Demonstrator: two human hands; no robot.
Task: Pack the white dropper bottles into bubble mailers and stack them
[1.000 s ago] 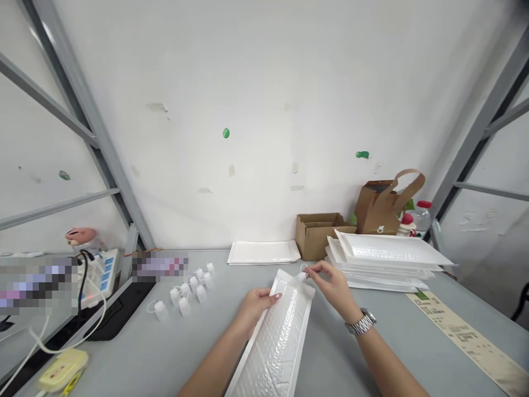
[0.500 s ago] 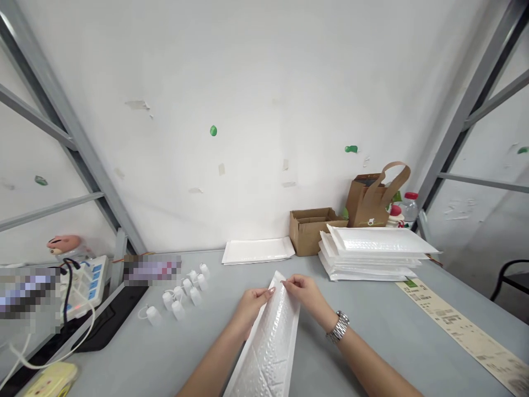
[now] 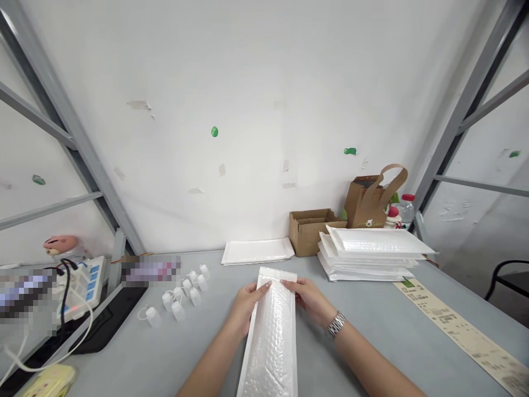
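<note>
A long white bubble mailer (image 3: pixel 273 336) lies lengthwise on the grey table (image 3: pixel 372 325) in front of me. My left hand (image 3: pixel 247 301) pinches its left edge near the far end, thumb on top. My right hand (image 3: pixel 308 296), with a metal watch at the wrist, grips the right edge opposite it. The mailer's far flap (image 3: pixel 278 274) lies flat past my fingers.
Several small white capped bottles (image 3: pixel 182 292) stand to the left. A stack of bubble mailers (image 3: pixel 367 253) sits at the right, a flat pile (image 3: pixel 257 251) at the back, beside a cardboard box (image 3: pixel 312 229) and paper bag (image 3: pixel 372 201). A power strip (image 3: pixel 82 281) and label strip (image 3: pixel 454 325) flank the table.
My right hand came off the far corner and down onto the mailer's right edge. The mailer turned from slanted to straight and now lies flatter on the table.
</note>
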